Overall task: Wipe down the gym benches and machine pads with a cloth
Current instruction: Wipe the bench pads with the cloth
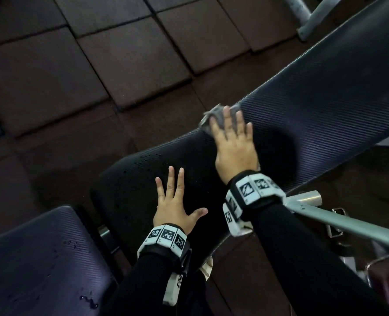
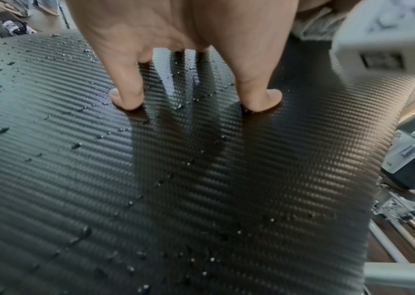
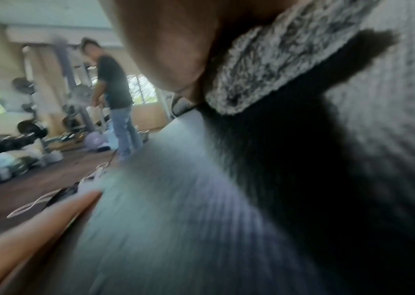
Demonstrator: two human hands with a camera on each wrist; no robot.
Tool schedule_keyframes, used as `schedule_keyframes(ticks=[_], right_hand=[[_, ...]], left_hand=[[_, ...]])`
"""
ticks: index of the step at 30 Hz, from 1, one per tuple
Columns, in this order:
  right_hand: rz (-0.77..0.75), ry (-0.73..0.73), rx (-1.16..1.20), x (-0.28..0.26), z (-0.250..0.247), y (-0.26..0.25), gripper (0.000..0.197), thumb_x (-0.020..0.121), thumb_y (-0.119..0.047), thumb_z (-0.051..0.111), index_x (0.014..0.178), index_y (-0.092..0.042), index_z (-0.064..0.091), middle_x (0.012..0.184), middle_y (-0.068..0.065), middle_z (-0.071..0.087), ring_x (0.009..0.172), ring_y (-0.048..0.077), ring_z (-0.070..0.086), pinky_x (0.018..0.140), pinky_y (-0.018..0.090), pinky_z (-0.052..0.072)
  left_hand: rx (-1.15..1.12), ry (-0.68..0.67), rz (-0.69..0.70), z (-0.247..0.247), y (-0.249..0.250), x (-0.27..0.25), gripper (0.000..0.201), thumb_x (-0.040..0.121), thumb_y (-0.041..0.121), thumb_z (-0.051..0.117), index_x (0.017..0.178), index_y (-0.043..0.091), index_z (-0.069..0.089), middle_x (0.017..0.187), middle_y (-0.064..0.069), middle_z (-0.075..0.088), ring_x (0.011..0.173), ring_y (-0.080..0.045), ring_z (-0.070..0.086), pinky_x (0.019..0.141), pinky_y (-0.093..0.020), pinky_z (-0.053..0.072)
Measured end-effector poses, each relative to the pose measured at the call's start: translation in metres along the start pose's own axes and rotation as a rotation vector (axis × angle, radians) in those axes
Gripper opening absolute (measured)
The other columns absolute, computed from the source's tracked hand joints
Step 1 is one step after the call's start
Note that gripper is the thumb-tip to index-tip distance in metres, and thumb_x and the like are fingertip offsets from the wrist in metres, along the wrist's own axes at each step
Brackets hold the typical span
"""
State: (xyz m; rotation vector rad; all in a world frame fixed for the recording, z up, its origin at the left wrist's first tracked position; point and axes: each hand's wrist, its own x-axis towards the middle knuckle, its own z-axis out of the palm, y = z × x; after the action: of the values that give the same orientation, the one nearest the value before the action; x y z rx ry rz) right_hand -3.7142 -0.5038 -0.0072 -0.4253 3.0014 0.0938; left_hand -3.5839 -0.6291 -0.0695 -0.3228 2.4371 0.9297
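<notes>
Two flat palms, right hand (image 1: 232, 142) pressing grey cloth (image 1: 214, 115) on bench pad (image 1: 325, 106), left hand (image 1: 175, 206) splayed, empty

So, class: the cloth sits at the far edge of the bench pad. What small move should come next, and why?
Probably draw the right hand and grey cloth back across the bench pad toward the left hand, since water droplets there look unwiped.

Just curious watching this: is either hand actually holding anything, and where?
No grip: the right hand presses the grey cloth flat under straight fingers; the left hand rests bare on the pad.
</notes>
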Motion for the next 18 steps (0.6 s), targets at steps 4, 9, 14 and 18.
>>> schedule_keyframes(ticks=[4,9,14,18], right_hand=[[-0.163,-0.058,0.018,-0.046,0.019,-0.009,0.076,0.083,-0.008,0.045,0.148,-0.028,0.013,0.155,0.001,-0.005,0.142,0.026,-0.01,0.115,0.041,-0.007],[-0.109,-0.003,-0.044,-0.077,0.016,0.018,0.066,0.082,-0.014,0.031,0.146,-0.029,0.027,0.154,0.0,0.019,0.143,0.025,0.016,0.115,0.045,0.011],[0.144,0.115,0.053,-0.063,0.011,0.034,0.077,0.082,-0.001,0.047,0.145,-0.029,0.012,0.154,0.001,-0.001,0.143,0.022,-0.004,0.115,0.042,-0.006],[0.334,0.227,0.12,-0.072,0.012,0.045,0.076,0.087,0.002,0.043,0.146,-0.028,0.005,0.154,0.005,-0.009,0.142,0.025,-0.009,0.115,0.046,-0.002]], left_hand=[[-0.017,0.001,0.006,0.0,-0.001,0.0,0.118,0.068,0.067,0.065,0.128,0.057,-0.036,0.141,0.031,-0.04,0.136,-0.016,-0.034,0.095,-0.048,0.049],[-0.021,0.024,0.011,0.001,-0.001,-0.001,0.118,0.066,0.067,0.066,0.131,0.057,-0.032,0.142,0.032,-0.038,0.136,-0.015,-0.032,0.092,-0.051,0.05],[-0.001,0.038,0.02,0.001,0.0,0.0,0.116,0.067,0.068,0.064,0.131,0.057,-0.032,0.141,0.032,-0.039,0.138,-0.017,-0.03,0.089,-0.041,0.053],[0.009,0.061,0.042,0.002,-0.001,-0.002,0.115,0.067,0.07,0.062,0.132,0.055,-0.031,0.141,0.031,-0.039,0.139,-0.018,-0.028,0.077,-0.028,0.052]])
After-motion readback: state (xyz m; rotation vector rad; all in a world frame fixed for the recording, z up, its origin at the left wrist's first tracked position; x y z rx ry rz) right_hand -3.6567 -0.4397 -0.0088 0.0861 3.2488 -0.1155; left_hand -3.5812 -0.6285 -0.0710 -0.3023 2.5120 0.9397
